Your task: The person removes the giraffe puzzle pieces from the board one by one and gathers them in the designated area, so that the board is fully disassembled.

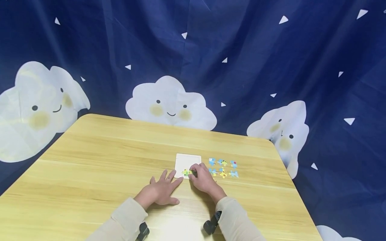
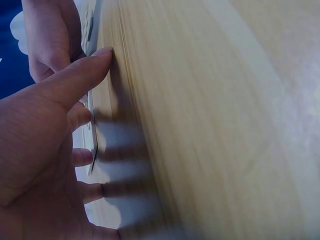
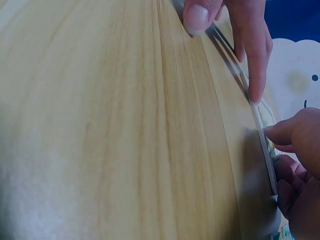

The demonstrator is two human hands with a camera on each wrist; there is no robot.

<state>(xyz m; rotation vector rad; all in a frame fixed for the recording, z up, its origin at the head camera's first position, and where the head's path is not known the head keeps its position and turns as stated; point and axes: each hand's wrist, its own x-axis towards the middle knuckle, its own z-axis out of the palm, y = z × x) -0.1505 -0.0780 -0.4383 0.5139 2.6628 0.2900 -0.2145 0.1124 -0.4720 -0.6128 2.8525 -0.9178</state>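
Observation:
A white square puzzle tray (image 1: 182, 163) lies flat on the table in the head view. A green and yellow jigsaw piece (image 1: 185, 172) sits in its front part. My left hand (image 1: 163, 190) is spread flat, its fingertips at the tray's left and front edge. Over the tray's front right corner, my right hand (image 1: 205, 180) pinches a small green puzzle piece, mostly hidden by its fingers. The right wrist view shows the thumb (image 3: 280, 131) right at the tray's rim (image 3: 267, 160). In the left wrist view the left thumb (image 2: 90, 70) points across toward the right hand.
Several loose blue and yellow jigsaw pieces (image 1: 234, 174) lie in two rows right of the tray. The wooden table (image 1: 120, 150) reaches back to a dark blue curtain (image 1: 235, 40) with printed clouds. A dark wrist camera (image 1: 212, 223) is strapped below the right sleeve.

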